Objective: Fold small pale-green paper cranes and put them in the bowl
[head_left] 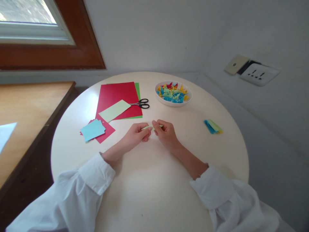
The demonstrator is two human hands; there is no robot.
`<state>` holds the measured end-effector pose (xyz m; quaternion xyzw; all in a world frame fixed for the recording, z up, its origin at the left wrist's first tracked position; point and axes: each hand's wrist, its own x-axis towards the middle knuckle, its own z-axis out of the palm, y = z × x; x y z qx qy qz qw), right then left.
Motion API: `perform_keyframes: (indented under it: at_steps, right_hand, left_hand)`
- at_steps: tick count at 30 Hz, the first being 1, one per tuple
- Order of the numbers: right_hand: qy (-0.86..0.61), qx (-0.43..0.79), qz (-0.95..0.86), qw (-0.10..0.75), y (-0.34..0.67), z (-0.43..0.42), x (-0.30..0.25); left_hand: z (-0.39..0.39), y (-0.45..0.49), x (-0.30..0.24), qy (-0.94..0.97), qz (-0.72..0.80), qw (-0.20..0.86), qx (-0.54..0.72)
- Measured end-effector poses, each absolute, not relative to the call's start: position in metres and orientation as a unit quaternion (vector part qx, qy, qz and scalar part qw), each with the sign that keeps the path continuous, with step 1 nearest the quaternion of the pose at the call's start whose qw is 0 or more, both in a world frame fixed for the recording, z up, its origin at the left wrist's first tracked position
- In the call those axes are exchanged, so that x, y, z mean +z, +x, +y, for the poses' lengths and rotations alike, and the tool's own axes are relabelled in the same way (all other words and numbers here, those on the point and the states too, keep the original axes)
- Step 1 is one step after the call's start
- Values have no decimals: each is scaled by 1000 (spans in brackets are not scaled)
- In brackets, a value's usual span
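Between my two hands, over the middle of the round white table [145, 180], is a small folded piece of pale green paper [152, 128]. My left hand [137, 135] pinches one end, thumb on top. The other end is gripped by my right hand [166, 133], its thumb and fingers closed together. Much of the paper is hidden behind the fingers, so its exact shape is unclear. Just beyond my hands lie scissors [144, 105] with black handles, their blades partly under a pale green paper strip [115, 110].
A red sheet [116, 91] rests over a green sheet [138, 91]. Small blue paper squares [93, 130] lie on red ones [106, 131] at left. A white bowl [166, 102] holds several folded paper figures [172, 92]. Folded paper pieces [212, 126] lie at right.
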<state>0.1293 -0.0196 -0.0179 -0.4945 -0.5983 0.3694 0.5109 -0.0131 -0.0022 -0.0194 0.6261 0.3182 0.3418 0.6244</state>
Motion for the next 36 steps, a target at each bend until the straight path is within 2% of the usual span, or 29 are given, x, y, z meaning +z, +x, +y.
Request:
perform_keyframes:
  at_steps: [5, 16, 29, 36]
  right_hand:
    - [-500, 369, -610, 491, 128, -21, -16]
    - [-477, 418, -595, 494, 125, -21, -16]
    - [-489, 410, -587, 498, 126, -19, -17]
    - [-469, 435, -579, 505, 129, -15, -20]
  left_hand:
    - [-3, -12, -19, 590, 287, 677, 335]
    - [-2, -13, -23, 654, 327, 601, 321]
    - [-4, -12, -17, 694, 389, 506, 334]
    - [3, -12, -23, 622, 395, 547, 397]
